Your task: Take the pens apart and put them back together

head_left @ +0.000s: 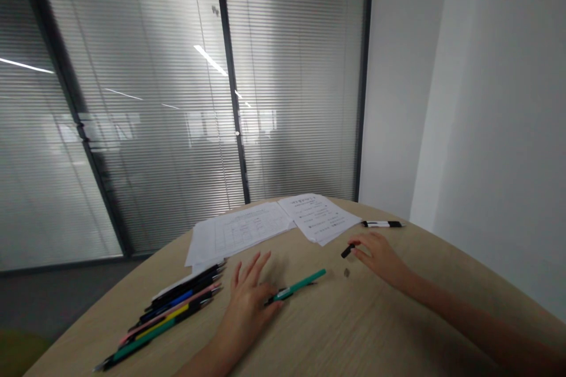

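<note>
Curved light-wood table [375, 330] with papers and pens
Printed sheets [274, 221] lie at the far edge, a row of pens [172, 306] at left, a teal pen [300, 284] mid-table, a black-and-white pen [382, 224] at right.

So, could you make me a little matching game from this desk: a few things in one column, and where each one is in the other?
Things:
1. Left hand
2. Right hand
3. Black-and-white pen
4. Row of pens

Places:
A. At the left of the table
B. Next to a small black piece
C. Touching a teal pen
D. Just right of the printed sheets

Pairs: 1-C, 2-B, 3-D, 4-A
</note>
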`<act>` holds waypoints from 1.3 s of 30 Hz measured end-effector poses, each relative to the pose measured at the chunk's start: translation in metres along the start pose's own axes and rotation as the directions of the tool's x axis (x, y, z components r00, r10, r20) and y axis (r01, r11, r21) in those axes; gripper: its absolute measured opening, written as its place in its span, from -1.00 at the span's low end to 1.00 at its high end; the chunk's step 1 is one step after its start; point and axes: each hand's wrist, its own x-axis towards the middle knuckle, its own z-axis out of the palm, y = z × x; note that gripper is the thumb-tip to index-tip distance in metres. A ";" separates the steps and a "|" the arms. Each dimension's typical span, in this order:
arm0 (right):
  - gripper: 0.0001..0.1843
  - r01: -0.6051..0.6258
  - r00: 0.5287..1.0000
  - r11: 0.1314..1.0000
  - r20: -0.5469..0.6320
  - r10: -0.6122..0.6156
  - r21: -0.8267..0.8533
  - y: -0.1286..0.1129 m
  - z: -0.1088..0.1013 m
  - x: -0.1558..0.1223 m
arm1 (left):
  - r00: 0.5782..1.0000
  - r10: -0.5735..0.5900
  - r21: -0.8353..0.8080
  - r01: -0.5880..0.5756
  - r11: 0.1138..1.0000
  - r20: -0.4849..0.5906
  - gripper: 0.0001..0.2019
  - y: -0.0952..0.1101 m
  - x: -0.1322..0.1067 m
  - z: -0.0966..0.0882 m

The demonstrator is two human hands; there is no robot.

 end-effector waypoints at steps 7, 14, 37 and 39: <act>-0.84 0.202 0.979 0.945 0.040 -0.198 -0.258 -0.006 -0.005 -0.002 | 0.982 -0.072 -0.049 0.082 0.995 0.174 -0.92 0.004 0.006 -0.006; -0.85 0.229 0.973 0.934 0.079 -0.216 -0.275 -0.001 0.001 -0.004 | 0.950 -0.111 -0.097 0.145 0.985 0.290 -0.91 0.010 0.010 -0.012; -0.75 0.354 0.935 0.929 0.045 -0.351 -0.105 -0.055 -0.021 -0.012 | 0.997 0.066 -0.196 -0.057 0.979 0.039 -0.87 -0.002 0.001 -0.001; -0.76 0.366 0.929 0.928 0.083 -0.360 -0.074 -0.068 -0.019 -0.019 | 0.995 0.094 -0.215 -0.087 0.973 0.023 -0.88 -0.001 0.000 -0.003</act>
